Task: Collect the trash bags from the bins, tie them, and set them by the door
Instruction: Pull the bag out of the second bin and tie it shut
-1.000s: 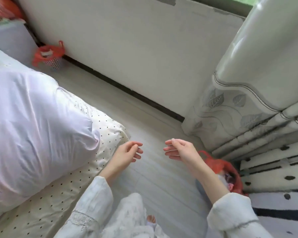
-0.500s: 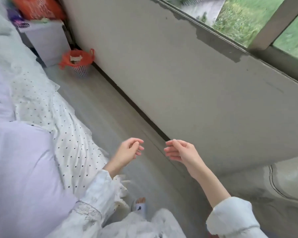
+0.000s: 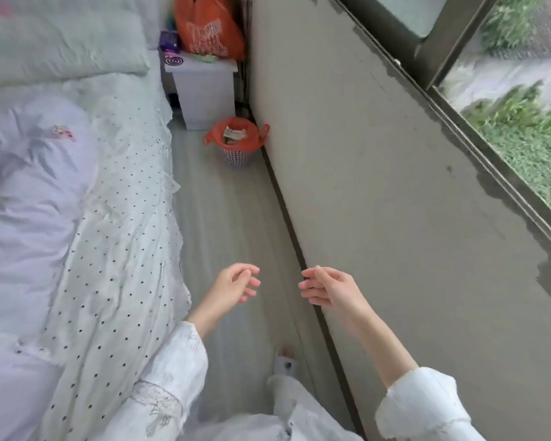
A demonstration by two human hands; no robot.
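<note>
- Red trash bag [image 3: 236, 135] lines a small bin [image 3: 237, 155] on the floor [image 3: 223, 224], at the far end against the wall [image 3: 363, 186], beside a white nightstand [image 3: 204, 90].
- Left hand [image 3: 233, 286] and right hand [image 3: 330, 289] hang loosely curled, holding nothing, well short of it.
- Step, by my reading: approaching; next, lift the bag's handles.
- Bed [image 3: 77, 202] flanks the narrow aisle.
</note>
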